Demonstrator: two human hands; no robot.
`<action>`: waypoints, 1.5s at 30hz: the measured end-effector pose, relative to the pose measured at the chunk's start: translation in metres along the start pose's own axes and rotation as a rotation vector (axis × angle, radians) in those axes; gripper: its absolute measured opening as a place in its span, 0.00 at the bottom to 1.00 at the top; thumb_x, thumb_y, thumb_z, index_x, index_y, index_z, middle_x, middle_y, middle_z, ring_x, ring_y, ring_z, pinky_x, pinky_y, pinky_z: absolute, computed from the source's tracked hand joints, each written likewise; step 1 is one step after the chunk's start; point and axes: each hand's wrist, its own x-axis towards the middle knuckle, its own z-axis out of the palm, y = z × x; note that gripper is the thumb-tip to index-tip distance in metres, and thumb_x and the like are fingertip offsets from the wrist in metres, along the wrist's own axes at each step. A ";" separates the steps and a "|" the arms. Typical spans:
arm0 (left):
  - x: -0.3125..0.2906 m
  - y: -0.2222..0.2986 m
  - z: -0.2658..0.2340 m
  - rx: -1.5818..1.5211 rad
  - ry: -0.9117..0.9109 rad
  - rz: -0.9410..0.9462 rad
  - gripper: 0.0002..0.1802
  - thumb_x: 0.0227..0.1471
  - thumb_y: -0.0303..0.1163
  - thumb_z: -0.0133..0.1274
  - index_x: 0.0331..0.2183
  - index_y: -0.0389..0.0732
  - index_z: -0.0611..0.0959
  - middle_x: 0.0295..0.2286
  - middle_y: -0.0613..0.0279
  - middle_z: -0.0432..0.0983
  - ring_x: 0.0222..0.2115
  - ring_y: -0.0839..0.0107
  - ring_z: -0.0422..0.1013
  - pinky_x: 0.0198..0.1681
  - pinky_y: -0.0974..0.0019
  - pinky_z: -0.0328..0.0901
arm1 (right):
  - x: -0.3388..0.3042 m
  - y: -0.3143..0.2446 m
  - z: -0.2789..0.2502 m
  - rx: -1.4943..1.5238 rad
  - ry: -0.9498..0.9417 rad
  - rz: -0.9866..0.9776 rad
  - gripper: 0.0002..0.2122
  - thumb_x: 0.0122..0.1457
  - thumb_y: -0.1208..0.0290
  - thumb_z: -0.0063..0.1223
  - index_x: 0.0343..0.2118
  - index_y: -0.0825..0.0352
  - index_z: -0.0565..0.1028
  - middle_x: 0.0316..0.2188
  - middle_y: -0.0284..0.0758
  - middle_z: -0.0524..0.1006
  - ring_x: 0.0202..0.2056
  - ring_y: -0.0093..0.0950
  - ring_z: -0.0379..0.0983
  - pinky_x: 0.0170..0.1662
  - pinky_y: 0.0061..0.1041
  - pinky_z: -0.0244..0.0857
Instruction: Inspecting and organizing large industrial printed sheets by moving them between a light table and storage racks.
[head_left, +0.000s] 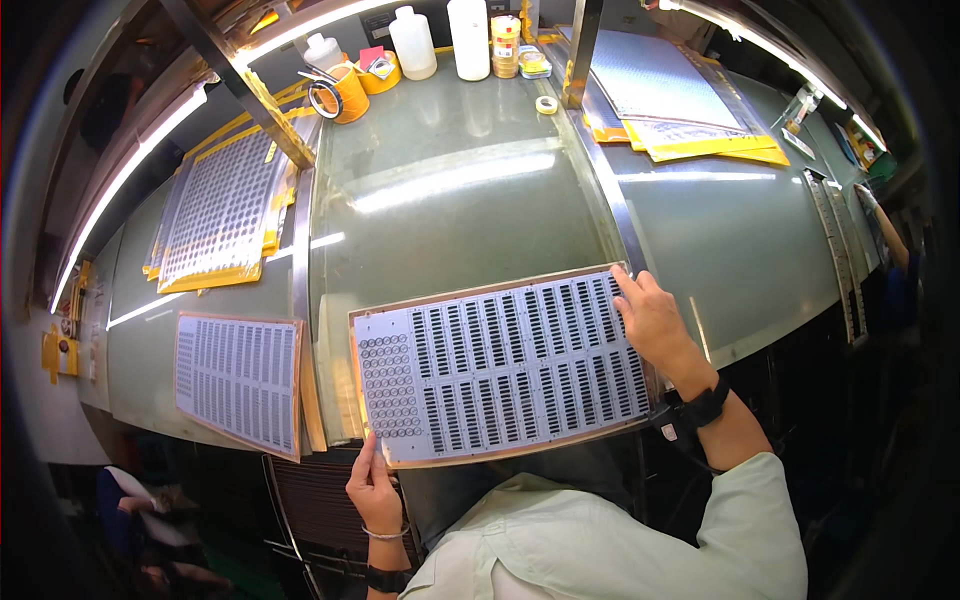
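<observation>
A person in a pale green shirt grips one slot-patterned panel point(520, 365) at two opposite corners, over the near edge of a green-topped table point(450, 225). The left hand point(375, 495) pinches the panel's near left corner between its fingers; the fingers of the right hand point(655, 320) clasp its far right corner. A second patterned panel point(237, 380) lies left of the held one, making two of this kind.

Two stacks of yellow-edged sheets flank the scene, one point(220, 210) beyond the panel to the left, the other point(670, 85) beyond it to the right. Three plastic bottles, two tall point(413, 45) and one smaller point(322, 52), stand well beyond the panel; their contents cannot be made out. Near them sit one orange tape roll point(347, 95), one yellow tape roll point(385, 78) and, closer to the panel, one small tape roll point(546, 98).
</observation>
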 end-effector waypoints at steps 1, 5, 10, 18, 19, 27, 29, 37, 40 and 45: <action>0.000 0.001 0.000 0.003 0.002 -0.001 0.16 0.56 0.21 0.45 0.47 0.35 0.76 0.30 0.68 0.75 0.22 0.87 0.60 0.23 0.83 0.55 | 0.001 -0.001 0.000 -0.039 -0.004 -0.009 0.18 0.56 0.72 0.47 0.50 0.69 0.67 0.31 0.45 0.68 0.31 0.46 0.70 0.34 0.39 0.64; 0.005 -0.005 -0.003 0.005 -0.013 0.001 0.16 0.55 0.21 0.45 0.46 0.36 0.77 0.29 0.69 0.73 0.23 0.85 0.60 0.24 0.81 0.56 | 0.004 -0.004 0.002 -0.202 -0.074 -0.012 0.19 0.54 0.70 0.49 0.49 0.68 0.67 0.33 0.42 0.68 0.35 0.41 0.71 0.34 0.37 0.65; 0.012 0.026 -0.020 0.844 0.000 0.542 0.17 0.43 0.25 0.55 0.39 0.46 0.83 0.23 0.61 0.63 0.26 0.64 0.62 0.32 0.65 0.58 | 0.001 -0.005 0.002 -0.402 0.118 -0.190 0.21 0.49 0.68 0.54 0.48 0.67 0.69 0.40 0.38 0.67 0.50 0.36 0.60 0.47 0.38 0.57; 0.094 0.064 0.014 1.039 -0.234 0.801 0.26 0.47 0.42 0.54 0.46 0.37 0.76 0.53 0.55 0.63 0.55 0.52 0.55 0.53 0.53 0.50 | -0.003 -0.003 0.002 -0.431 0.134 -0.265 0.21 0.52 0.70 0.53 0.49 0.69 0.69 0.53 0.42 0.63 0.59 0.42 0.51 0.57 0.42 0.49; 0.105 0.065 0.021 1.038 -0.276 0.831 0.28 0.48 0.44 0.52 0.47 0.36 0.75 0.54 0.57 0.62 0.55 0.53 0.54 0.53 0.53 0.50 | -0.004 -0.001 0.003 -0.432 0.123 -0.252 0.20 0.52 0.70 0.51 0.50 0.69 0.69 0.53 0.42 0.63 0.59 0.42 0.51 0.57 0.42 0.48; 0.137 0.055 0.044 1.014 -0.187 0.822 0.32 0.49 0.47 0.50 0.51 0.36 0.71 0.53 0.57 0.64 0.56 0.56 0.54 0.54 0.52 0.49 | -0.002 -0.001 0.008 -0.488 0.088 -0.207 0.19 0.56 0.70 0.46 0.52 0.68 0.67 0.54 0.41 0.63 0.59 0.42 0.52 0.58 0.42 0.47; 0.140 0.052 0.047 1.044 -0.186 0.821 0.32 0.50 0.47 0.50 0.51 0.36 0.70 0.53 0.56 0.63 0.57 0.57 0.53 0.54 0.51 0.48 | -0.001 0.003 0.010 -0.485 0.075 -0.211 0.19 0.57 0.70 0.45 0.52 0.68 0.67 0.55 0.41 0.63 0.59 0.42 0.52 0.59 0.42 0.47; 0.142 0.051 0.045 0.960 -0.198 0.682 0.32 0.49 0.49 0.49 0.53 0.44 0.69 0.56 0.51 0.56 0.59 0.49 0.47 0.56 0.43 0.44 | 0.004 0.013 0.013 -0.530 -0.037 -0.170 0.22 0.60 0.66 0.33 0.56 0.68 0.61 0.60 0.44 0.56 0.62 0.43 0.46 0.62 0.41 0.38; 0.142 0.052 0.044 0.923 -0.168 0.665 0.32 0.48 0.50 0.50 0.52 0.45 0.71 0.56 0.48 0.56 0.59 0.46 0.46 0.55 0.42 0.44 | 0.005 0.011 0.014 -0.529 -0.044 -0.172 0.22 0.61 0.65 0.32 0.56 0.69 0.61 0.60 0.44 0.56 0.62 0.44 0.46 0.62 0.42 0.38; 0.138 0.040 0.043 0.976 -0.121 0.791 0.25 0.48 0.44 0.52 0.48 0.45 0.76 0.51 0.57 0.65 0.56 0.55 0.55 0.56 0.44 0.46 | 0.007 0.008 0.015 -0.456 -0.017 -0.204 0.21 0.61 0.66 0.33 0.55 0.69 0.62 0.59 0.45 0.57 0.61 0.45 0.48 0.62 0.42 0.39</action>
